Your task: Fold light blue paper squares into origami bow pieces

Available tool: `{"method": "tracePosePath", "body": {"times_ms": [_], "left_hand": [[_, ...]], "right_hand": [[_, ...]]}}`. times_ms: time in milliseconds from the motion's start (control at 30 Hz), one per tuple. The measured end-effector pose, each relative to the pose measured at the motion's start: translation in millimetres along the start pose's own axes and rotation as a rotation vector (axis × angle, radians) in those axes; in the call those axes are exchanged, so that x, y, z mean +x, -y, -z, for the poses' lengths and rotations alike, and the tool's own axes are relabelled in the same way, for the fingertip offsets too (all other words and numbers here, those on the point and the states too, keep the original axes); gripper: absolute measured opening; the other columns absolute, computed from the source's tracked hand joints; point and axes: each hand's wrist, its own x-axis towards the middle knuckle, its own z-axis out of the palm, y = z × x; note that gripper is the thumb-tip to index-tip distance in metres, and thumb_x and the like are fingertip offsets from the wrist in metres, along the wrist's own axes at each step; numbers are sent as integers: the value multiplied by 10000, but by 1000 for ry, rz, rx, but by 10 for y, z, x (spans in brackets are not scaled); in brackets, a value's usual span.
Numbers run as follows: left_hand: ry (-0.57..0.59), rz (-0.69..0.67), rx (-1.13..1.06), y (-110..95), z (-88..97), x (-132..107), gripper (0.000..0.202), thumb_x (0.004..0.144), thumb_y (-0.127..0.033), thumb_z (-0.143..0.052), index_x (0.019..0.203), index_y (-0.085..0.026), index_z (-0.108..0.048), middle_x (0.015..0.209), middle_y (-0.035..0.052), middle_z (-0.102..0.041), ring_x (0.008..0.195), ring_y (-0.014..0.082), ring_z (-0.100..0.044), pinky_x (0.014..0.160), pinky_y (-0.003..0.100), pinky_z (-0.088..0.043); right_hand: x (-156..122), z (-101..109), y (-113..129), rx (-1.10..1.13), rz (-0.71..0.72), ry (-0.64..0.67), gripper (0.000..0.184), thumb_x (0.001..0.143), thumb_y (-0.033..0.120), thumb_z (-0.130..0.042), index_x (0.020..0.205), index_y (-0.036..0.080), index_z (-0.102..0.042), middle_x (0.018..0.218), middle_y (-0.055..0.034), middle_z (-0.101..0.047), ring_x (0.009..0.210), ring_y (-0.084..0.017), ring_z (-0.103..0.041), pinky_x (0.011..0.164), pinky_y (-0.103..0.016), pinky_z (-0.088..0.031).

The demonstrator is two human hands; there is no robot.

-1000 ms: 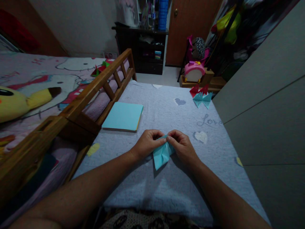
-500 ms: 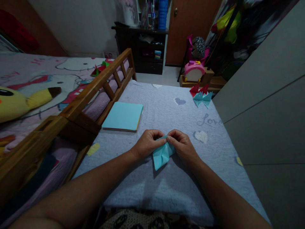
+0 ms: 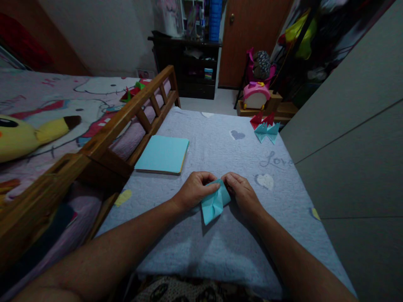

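Observation:
A partly folded sheet of light blue origami paper (image 3: pixel 215 203) is held just above the bed, one pointed corner hanging toward me. My left hand (image 3: pixel 197 189) pinches its upper left side, thumb on top and fingers behind. At the paper's upper right edge is my right hand (image 3: pixel 241 191), its thumb and fingers closed together there; the fingertips are partly hidden. To the left lies a stack of square paper (image 3: pixel 162 154) with a light blue sheet on top. Folded paper pieces, one blue (image 3: pixel 267 132) and one red (image 3: pixel 256 121), stand at the far right corner.
The bed (image 3: pixel 217 159) has a pale blue patterned cover. A wooden rail (image 3: pixel 126 121) runs along its left side, with another bed and a yellow plush toy (image 3: pixel 19 138) beyond. A pale cabinet (image 3: pixel 355 138) borders the right. A pink toy case (image 3: pixel 256 96) sits past the far end.
My right thumb has shifted slightly right, off the paper's top middle, and more of the paper's right side shows. My left hand keeps its pinch in the same spot.

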Motion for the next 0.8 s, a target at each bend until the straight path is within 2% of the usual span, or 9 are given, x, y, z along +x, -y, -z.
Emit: {"method": "tracePosePath", "body": {"times_ms": [167,333,567,800], "left_hand": [[-45,-15,-62,27,23,14,287,677,-389,-783,726,-133,-662,664,-3,-610,583,100,-518,555,220,-406],[-21,1,-131,9,30,5,342,685,-433,-790,776,-129,-662,673,0,-600,579,98,-511,541,215,-391],[5,-4,-99,-5,38,14,337,716,-449,-766,760,-136,-650,649,-17,-558,568,88,-468,530,211,-357],[-24,-10,-97,26,33,25,344,705,-450,-780,753,-135,-651,655,-10,-578,564,92,-485,528,214,-369]], "right_hand": [[12,14,-16,-66,7,67,328,727,478,-783,748,192,-625,655,27,-538,600,-118,-451,564,-253,-356],[12,10,-32,-61,-5,76,338,752,506,-757,758,193,-629,656,26,-531,583,-114,-447,547,-257,-354],[18,11,-57,-83,3,72,328,755,482,-751,725,189,-607,643,31,-519,581,-109,-428,555,-258,-326],[10,4,-43,-125,6,91,295,777,461,-726,742,189,-617,641,29,-519,583,-112,-433,546,-252,-335]]}}
